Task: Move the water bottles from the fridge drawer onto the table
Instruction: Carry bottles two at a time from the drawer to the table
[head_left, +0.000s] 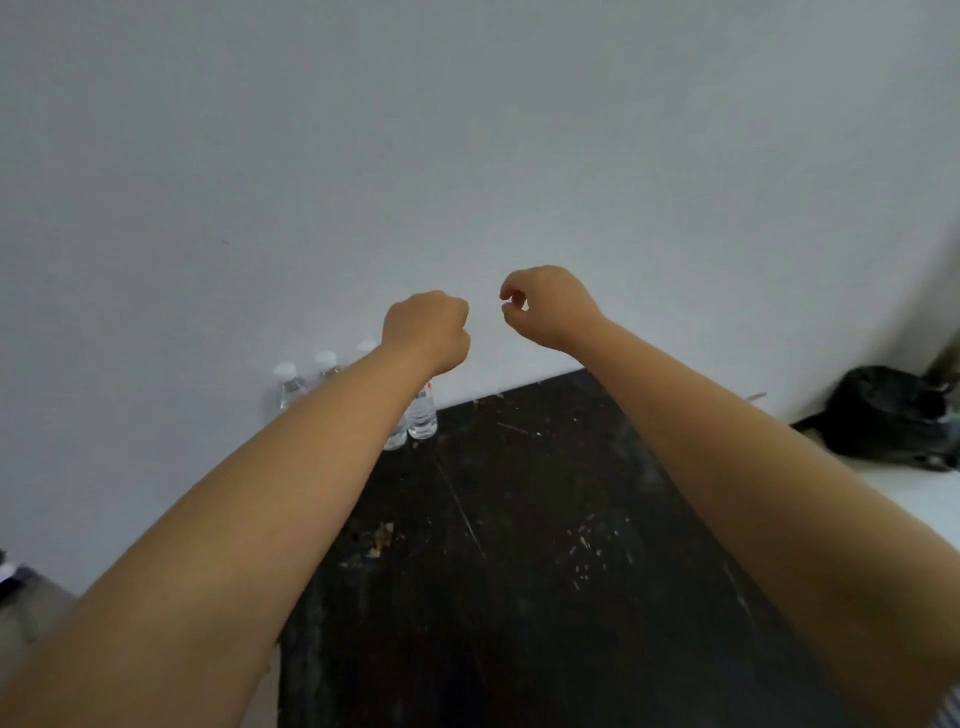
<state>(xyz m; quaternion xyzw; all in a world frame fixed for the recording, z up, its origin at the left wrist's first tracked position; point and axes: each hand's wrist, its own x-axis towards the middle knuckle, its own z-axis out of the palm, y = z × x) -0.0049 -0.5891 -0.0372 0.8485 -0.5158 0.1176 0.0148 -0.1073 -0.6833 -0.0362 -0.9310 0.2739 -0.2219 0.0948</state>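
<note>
- A plain room, likely in a home — a bare white wall (467, 130) fills most of the view.
- Below the wall, a dark scuffed table (519, 545).
- Right of the table, a black bag (888, 415).

Both bare forearms are reaching toward twelve o'clock; the left hand (427, 328) is fisted, the right hand (551, 306) is loosely curled, holding nothing.

Light is soft and even; no source is visible to me. The wall (467, 130) reads flat grey-white, darkening toward the corners. No glare appears. The whole frame is slightly soft. My left hand (427, 328) and right hand (550, 306) show blurred edges. Wide-angle distortion stretches my forearms at the lower edges.
</note>
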